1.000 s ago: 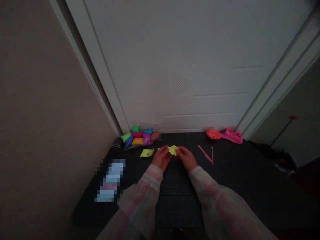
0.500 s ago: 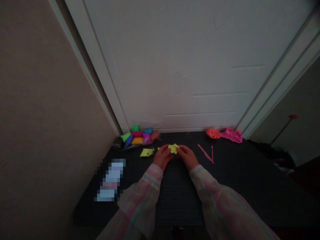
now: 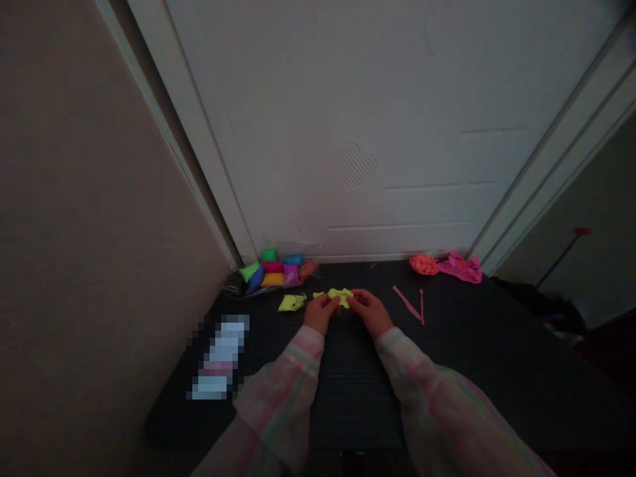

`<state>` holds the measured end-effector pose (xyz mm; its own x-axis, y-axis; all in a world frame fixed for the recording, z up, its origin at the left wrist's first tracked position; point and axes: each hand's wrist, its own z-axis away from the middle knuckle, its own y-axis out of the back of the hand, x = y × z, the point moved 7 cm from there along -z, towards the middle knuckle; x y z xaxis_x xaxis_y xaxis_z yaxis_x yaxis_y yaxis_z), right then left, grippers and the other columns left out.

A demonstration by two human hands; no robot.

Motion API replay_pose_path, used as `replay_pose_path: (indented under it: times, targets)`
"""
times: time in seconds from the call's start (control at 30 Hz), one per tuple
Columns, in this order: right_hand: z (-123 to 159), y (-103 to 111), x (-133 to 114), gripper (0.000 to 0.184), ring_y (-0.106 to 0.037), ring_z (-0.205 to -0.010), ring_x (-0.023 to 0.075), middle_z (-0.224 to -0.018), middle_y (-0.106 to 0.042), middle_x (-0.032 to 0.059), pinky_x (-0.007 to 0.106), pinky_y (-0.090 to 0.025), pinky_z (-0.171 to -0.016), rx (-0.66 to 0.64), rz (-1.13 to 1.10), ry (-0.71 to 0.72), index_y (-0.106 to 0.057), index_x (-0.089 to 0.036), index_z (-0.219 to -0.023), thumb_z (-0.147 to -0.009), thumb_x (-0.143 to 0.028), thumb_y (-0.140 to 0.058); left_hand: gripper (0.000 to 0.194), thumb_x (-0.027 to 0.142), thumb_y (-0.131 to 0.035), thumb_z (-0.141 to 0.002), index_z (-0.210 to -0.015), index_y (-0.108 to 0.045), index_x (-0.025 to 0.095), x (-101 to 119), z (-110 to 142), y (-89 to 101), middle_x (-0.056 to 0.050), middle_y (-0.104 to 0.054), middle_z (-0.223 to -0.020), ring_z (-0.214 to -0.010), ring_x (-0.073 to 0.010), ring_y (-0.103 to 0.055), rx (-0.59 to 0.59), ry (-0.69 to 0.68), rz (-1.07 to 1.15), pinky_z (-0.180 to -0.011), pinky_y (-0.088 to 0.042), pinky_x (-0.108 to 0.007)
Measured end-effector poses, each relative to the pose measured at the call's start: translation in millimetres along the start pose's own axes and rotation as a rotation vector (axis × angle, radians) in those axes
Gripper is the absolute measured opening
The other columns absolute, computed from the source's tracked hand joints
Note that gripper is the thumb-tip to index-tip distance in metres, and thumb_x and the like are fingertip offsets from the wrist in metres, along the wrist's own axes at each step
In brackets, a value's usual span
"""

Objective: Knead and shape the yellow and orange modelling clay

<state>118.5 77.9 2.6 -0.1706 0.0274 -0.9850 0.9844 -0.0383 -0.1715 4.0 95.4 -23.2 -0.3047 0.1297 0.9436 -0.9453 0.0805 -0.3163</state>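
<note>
Clay (image 3: 342,295), long axis nine to three o'clock, lies between left hand (image 3: 318,314) and right hand (image 3: 371,314), equally near; both pinch its ends.

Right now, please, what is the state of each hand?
Left hand: closed, holding one side of the yellow clay between thumb and fingers.
Right hand: closed, holding the other side of the same clay.

Premises appear domestic: white framed door (image 3: 298,119) bearing embossed striped hearts (image 3: 356,167), plain beige wall (image 3: 84,252), black wood-grained table (image 3: 358,391).
</note>
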Motion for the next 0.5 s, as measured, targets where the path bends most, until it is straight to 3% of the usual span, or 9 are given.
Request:
replay_pose_path:
  times: [0.13, 0.33, 0.5]
  targets:
    - [-1, 2, 1, 0.026, -0.047, -0.050, 0.0078, -0.058, -0.054, -0.0028, 0.022, -0.036, -0.050, 0.010, -0.006, 0.000, -0.052, -0.017, -0.069, -0.050, -0.031, -0.061, 0.023, 0.031, -0.062, -0.050, -0.057, -0.055, 0.010, 1, 0, 0.5, 0.003, -0.052, -0.049, -0.043, -0.0043, -0.045, 0.026, -0.006, -0.008, -0.046, -0.036, -0.018]
    - [-2, 2, 2, 0.024, -0.046, -0.049, 0.0075, -0.056, -0.053, -0.0033, 0.022, -0.036, -0.049, 0.010, 0.014, 0.006, -0.051, -0.017, -0.069, -0.051, -0.030, -0.060, 0.028, 0.035, -0.060, -0.051, -0.066, -0.056, 0.011, 1, 1, -2.3, 0.000, -0.055, -0.060, -0.050, -0.0068, -0.049, 0.034, 0.017, 0.041, -0.049, -0.040, -0.021]
    - [3, -8, 0, 0.019, -0.048, -0.054, 0.0084, -0.059, -0.053, -0.0030, 0.022, -0.037, -0.055, -0.073, 0.092, 0.041, -0.052, -0.017, -0.068, -0.055, -0.029, -0.058, 0.025, 0.030, -0.062, -0.050, -0.067, -0.058, 0.012, 4, 2, -0.8, 0.000, -0.057, -0.062, -0.055, -0.0082, -0.051, 0.021, -0.002, 0.007, -0.054, -0.040, -0.021]
